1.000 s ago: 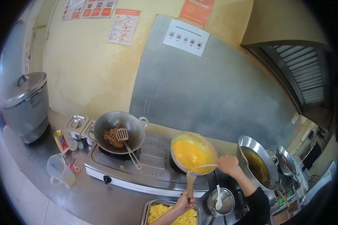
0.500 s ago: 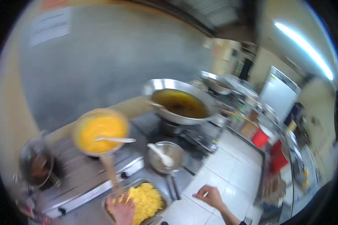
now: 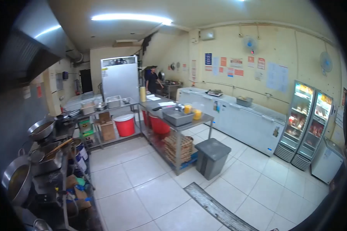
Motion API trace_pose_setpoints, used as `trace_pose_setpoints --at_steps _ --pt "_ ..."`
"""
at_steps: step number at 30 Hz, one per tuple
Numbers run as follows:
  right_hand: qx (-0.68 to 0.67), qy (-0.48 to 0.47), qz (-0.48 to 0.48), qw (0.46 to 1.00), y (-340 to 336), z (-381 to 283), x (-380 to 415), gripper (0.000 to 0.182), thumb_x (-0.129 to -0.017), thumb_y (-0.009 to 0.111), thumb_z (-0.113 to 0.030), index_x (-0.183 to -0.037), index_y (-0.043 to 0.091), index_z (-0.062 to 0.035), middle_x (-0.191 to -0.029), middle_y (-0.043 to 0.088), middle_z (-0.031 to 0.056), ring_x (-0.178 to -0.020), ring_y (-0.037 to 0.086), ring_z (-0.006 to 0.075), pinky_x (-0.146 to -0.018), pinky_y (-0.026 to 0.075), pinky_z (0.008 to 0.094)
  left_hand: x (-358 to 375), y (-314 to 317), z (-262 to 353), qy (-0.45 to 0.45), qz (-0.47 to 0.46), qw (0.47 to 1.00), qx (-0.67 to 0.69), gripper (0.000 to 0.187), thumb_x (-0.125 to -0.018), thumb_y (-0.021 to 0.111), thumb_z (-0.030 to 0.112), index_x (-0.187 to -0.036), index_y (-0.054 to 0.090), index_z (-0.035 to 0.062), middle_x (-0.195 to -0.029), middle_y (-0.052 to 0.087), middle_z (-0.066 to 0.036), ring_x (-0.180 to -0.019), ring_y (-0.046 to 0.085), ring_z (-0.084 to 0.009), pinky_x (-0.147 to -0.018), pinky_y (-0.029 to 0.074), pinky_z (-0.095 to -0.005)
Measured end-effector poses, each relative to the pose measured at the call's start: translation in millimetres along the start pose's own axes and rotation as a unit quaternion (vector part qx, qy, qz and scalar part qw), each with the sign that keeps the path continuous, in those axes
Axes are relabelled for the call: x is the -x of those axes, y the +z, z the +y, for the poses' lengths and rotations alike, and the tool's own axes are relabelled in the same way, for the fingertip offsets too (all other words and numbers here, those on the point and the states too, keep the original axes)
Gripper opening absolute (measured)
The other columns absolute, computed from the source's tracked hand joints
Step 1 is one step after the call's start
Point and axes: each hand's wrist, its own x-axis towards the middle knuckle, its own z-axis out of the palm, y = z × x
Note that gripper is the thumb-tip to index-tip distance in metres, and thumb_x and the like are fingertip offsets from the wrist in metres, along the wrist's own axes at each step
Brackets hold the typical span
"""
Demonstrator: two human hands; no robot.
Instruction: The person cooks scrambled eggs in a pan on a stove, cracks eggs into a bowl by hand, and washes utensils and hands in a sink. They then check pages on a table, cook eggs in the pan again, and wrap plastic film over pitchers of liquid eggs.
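Neither of my hands shows in the head view now. Closest to me on the left is a large metal wok with oil in it, on the dark stove. Behind it a second wok sits farther along the counter. A wooden utensil rests across a square metal pan between them. The pan of yellow mixture and the tray of yellow food are outside the view.
A steel table holds a grey basin and yellow-filled containers. A grey bin stands beside it on the tiled floor. Red buckets, chest freezers, display fridges and a floor drain are around. A person stands at the back.
My view has swung right and up, from the stove to the wider kitchen. Both hands have left the view; the left was at the yellow food in the tray.
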Motion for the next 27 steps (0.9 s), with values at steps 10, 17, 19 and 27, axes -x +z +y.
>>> trace_pose_setpoints --at_steps 10,17,19,27 --pt "-0.112 0.164 0.034 0.979 -102 213 -29 0.048 -0.073 0.058 -0.056 -0.071 0.064 -0.0082 -0.072 0.064 0.008 -0.064 0.061 0.0249 -0.059 0.047 0.0377 -158 175 -100 -0.006 -0.101 0.89 -0.445 0.055 -0.081 0.056 0.035 -0.127 0.041 0.0081 -0.115 0.05 -0.016 -0.104 0.05 -0.0249 -0.088 0.041 -0.0341" --pt "-0.091 0.156 -0.006 0.984 -159 282 -167 0.05 -0.073 0.057 -0.057 -0.072 0.064 -0.0081 -0.073 0.064 0.0081 -0.065 0.061 0.0251 -0.06 0.047 0.0381 -267 217 -131 -0.119 -0.037 0.862 -0.491 0.059 -0.079 0.058 0.039 -0.126 0.042 0.0078 -0.115 0.051 -0.018 -0.104 0.052 -0.0256 -0.088 0.042 -0.0347" --pt "-0.073 0.159 -0.019 0.984 -181 299 -203 0.05 -0.073 0.057 -0.058 -0.073 0.064 -0.0081 -0.073 0.064 0.0082 -0.065 0.061 0.0252 -0.06 0.047 0.0383 -314 248 -127 -0.095 -0.038 0.87 -0.483 0.06 -0.078 0.058 0.04 -0.126 0.042 0.0078 -0.116 0.052 -0.018 -0.104 0.053 -0.0258 -0.088 0.042 -0.0349" --pt "0.035 0.147 -0.052 0.987 -262 352 -394 0.052 -0.073 0.055 -0.059 -0.075 0.064 -0.008 -0.074 0.065 0.0084 -0.067 0.061 0.0255 -0.061 0.048 0.0387 -489 382 -21 0.189 -0.165 0.846 -0.471 0.043 -0.078 0.06 0.025 -0.117 0.048 0.0085 -0.092 0.061 -0.017 -0.085 0.059 -0.0276 -0.075 0.046 -0.0375"
